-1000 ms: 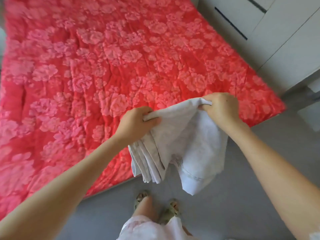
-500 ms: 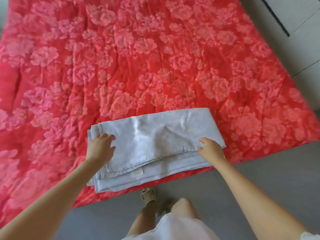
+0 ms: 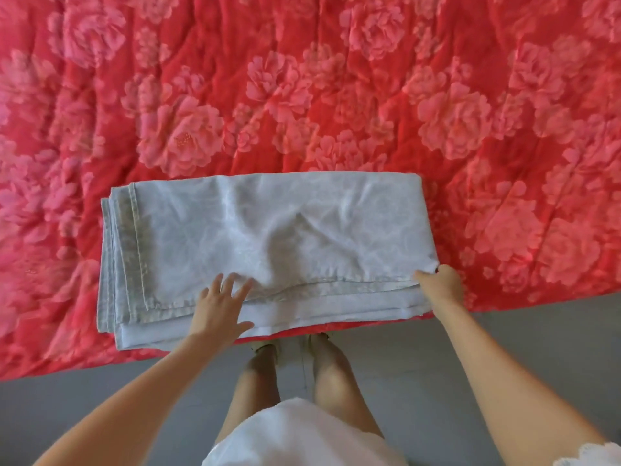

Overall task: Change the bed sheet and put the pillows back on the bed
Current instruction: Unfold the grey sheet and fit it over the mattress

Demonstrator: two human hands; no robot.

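Observation:
A folded pale grey-blue sheet (image 3: 268, 237) lies in several layers on the near edge of the bed, which is covered by a red quilt with pink flowers (image 3: 302, 95). My left hand (image 3: 220, 306) rests flat on the sheet's near edge, fingers spread and straight. At the sheet's near right corner my right hand (image 3: 440, 285) pinches the top layer. No pillows are in view.
Grey floor (image 3: 100, 398) runs along the near side of the bed. My legs and feet (image 3: 295, 361) stand right at the bed's edge, under the sheet's overhang. The quilt fills the whole far part of the view.
A second ago both hands held the bunched sheet in the air; it now lies on the bed. My left hand slid from its left end to the near middle edge.

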